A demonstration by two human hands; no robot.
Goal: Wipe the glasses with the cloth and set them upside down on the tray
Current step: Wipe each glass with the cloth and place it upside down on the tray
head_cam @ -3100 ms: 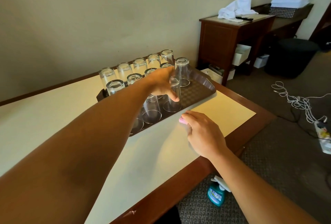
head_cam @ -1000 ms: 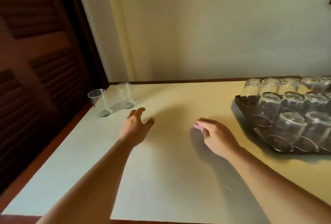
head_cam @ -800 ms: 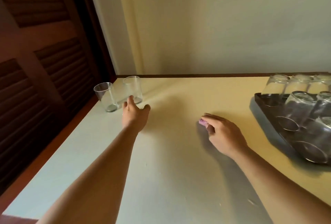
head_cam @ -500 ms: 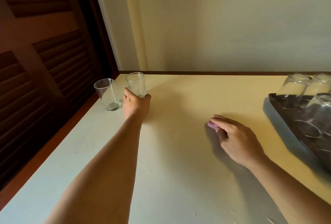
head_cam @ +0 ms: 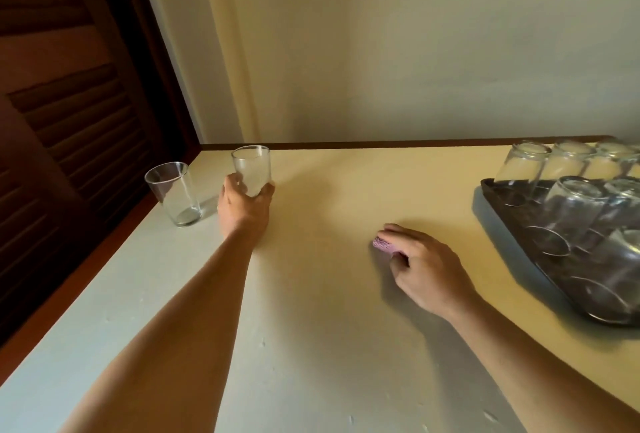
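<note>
A pale worktop [head_cam: 311, 294] with a dark wooden edge runs up to a plain cream wall, with a dark louvred door [head_cam: 62, 114] at its left end.

Near the far left corner of the worktop, the left hand [head_cam: 244, 206] grips an upright glass [head_cam: 252, 169] around its lower part, fingers and thumb curled round the base, rim facing up. Whether the base touches the worktop cannot be told. Just to the left of that hand stands a second glass [head_cam: 173, 193], also upright, resting on the worktop and untouched.

Well apart to the right, the right hand [head_cam: 427, 270] lies knuckles up on the worktop, its fingers curled over a small pink cloth [head_cam: 382, 244]; only a bit of the cloth peeks out beyond the fingertips, on the side toward the gripped glass.

Farther right, at the edge of view, a dark tray [head_cam: 498, 211] sits on the worktop carrying rows of upside-down glasses [head_cam: 568, 211], bases up and rims on the tray. The tray lies near the right hand but not touching it.
</note>
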